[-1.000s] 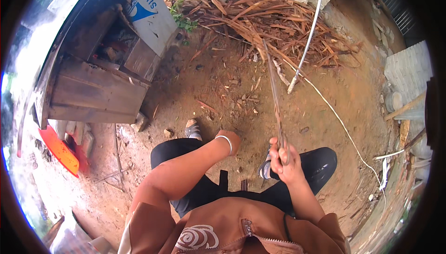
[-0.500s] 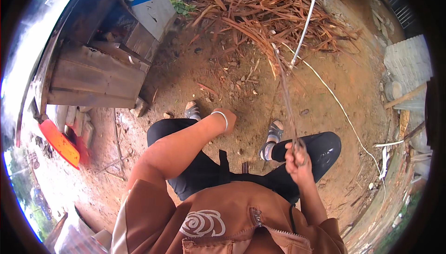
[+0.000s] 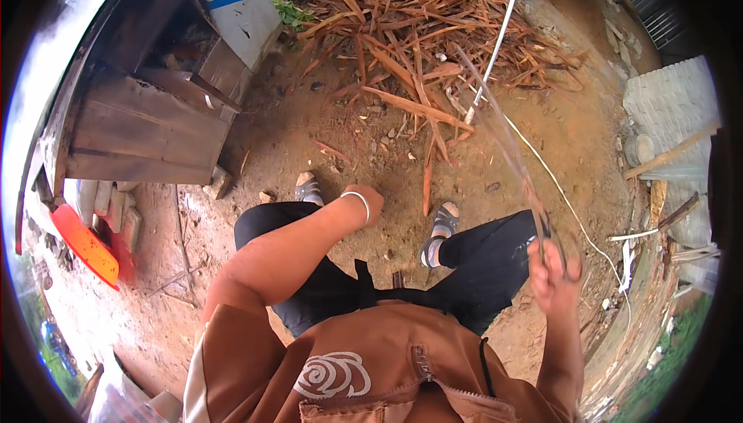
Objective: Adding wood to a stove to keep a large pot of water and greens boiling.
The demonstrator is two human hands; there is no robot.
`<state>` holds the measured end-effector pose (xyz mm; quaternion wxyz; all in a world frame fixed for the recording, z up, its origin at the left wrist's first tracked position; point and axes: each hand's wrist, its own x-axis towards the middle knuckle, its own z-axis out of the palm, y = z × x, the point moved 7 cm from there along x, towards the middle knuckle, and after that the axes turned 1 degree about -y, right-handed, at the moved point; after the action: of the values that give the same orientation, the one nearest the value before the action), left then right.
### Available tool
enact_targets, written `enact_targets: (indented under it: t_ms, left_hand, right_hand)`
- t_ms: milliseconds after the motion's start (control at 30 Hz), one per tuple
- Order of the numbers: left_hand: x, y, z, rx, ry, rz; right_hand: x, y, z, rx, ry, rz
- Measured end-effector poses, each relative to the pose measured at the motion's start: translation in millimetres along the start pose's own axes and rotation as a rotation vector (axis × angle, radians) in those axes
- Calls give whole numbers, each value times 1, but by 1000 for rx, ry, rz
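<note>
As the right hand (image 3: 555,272) grips slender dark metal tongs (image 3: 529,188), steadiness helps; the curled left hand (image 3: 370,205) hides any contents.

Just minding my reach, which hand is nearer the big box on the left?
Left. Your left hand is to the right of the big box, apart from it; your right hand is much farther right.

You hold long tongs (image 3: 527,182) in your right hand (image 3: 555,274), angled toward a pile of reddish-brown wood strips (image 3: 433,24).
</note>
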<state>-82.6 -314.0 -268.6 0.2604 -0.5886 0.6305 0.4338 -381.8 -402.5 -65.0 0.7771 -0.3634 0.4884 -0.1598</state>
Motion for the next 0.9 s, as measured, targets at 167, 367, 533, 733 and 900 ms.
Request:
enact_targets:
  t_ms: [167, 367, 533, 733, 900]
  left_hand:
    - [5, 13, -6, -15, 112, 30]
    - [0, 16, -11, -76, 103, 3]
    - [-3, 19, -17, -117, 119, 57]
    - [-8, 2, -10, -122, 130, 16]
    - [-8, 5, -9, -76, 77, 36]
  right_hand:
    - [142, -34, 32, -11, -60, -38]
    - [313, -90, 76, -380, -119, -67]
    - [370, -116, 120, -331, -226, -72]
    - [345, -82, 119, -315, -300, -54]
    - [285, -53, 81, -170, -242, -73]
